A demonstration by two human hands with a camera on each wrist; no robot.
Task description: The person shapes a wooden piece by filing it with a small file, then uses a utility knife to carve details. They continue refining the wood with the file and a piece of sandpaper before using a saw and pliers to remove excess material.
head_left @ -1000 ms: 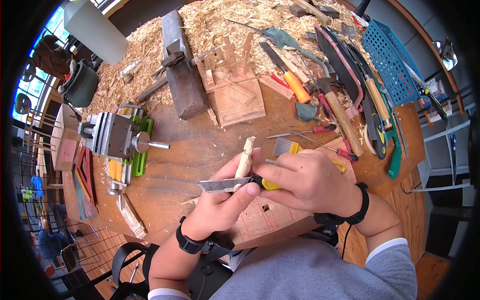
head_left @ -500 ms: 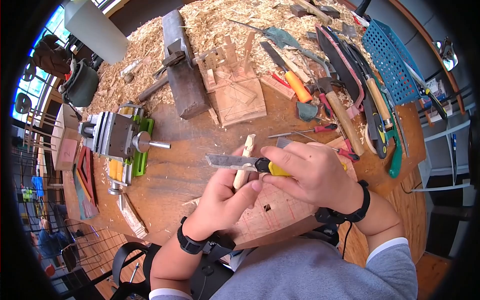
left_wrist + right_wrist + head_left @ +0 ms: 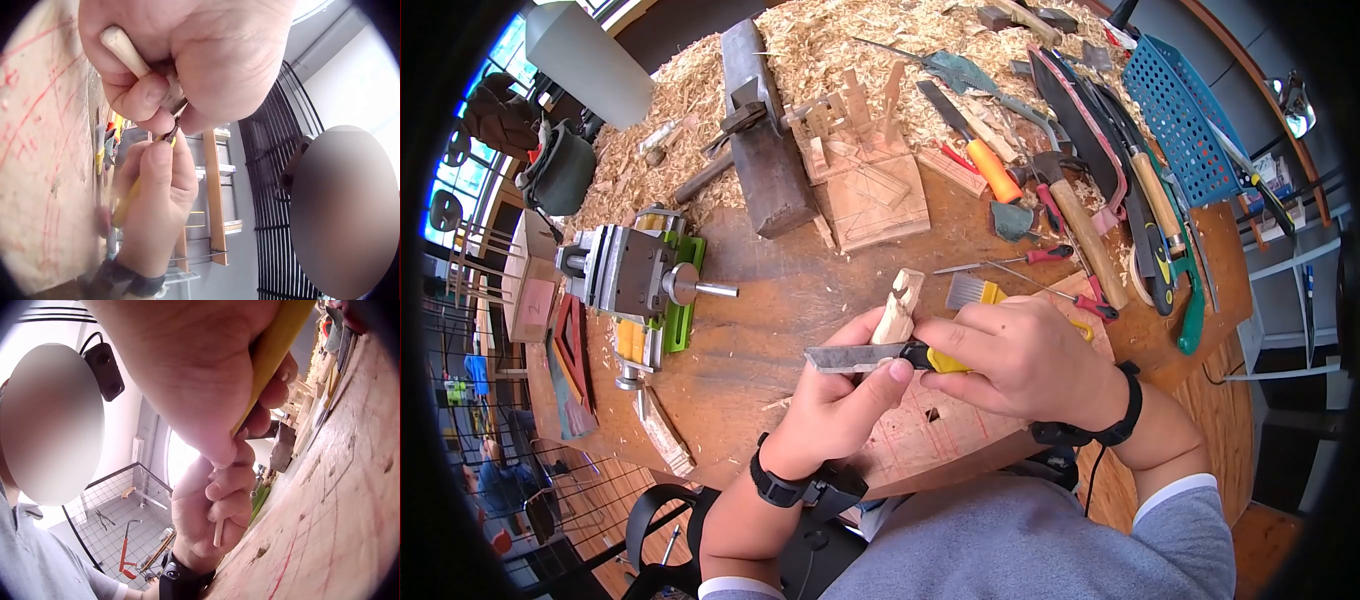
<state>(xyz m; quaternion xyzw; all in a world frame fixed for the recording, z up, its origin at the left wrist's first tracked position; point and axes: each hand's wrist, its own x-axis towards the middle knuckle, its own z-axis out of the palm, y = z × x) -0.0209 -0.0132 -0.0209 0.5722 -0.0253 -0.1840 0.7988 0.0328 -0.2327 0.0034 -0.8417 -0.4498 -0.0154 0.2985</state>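
In the head view my left hand (image 3: 835, 400) grips a small pale carved wood piece (image 3: 897, 315), its notched end pointing up and away. My right hand (image 3: 1030, 355) holds the yellow handle (image 3: 945, 361) of a knife, whose broad grey blade (image 3: 850, 357) lies across the wood and points left. The left thumb touches the blade's near edge. In the left wrist view the wood's other end (image 3: 125, 50) sticks out of the left hand (image 3: 206, 62). The right wrist view shows the yellow handle (image 3: 275, 356) in the right hand (image 3: 187, 375).
A marked board (image 3: 940, 430) lies under the hands. At left stands a metal vise (image 3: 620, 270); beyond are a dark anvil-like block (image 3: 770, 170) and wood shavings (image 3: 830, 40). Hammer (image 3: 1085, 235), files, screwdrivers and a blue basket (image 3: 1185, 130) fill the right side.
The blade rose off toward the wood's middle and away, then came back down to the left thumb. The wood tilted upright and then leaned right. Both hands kept their hold.
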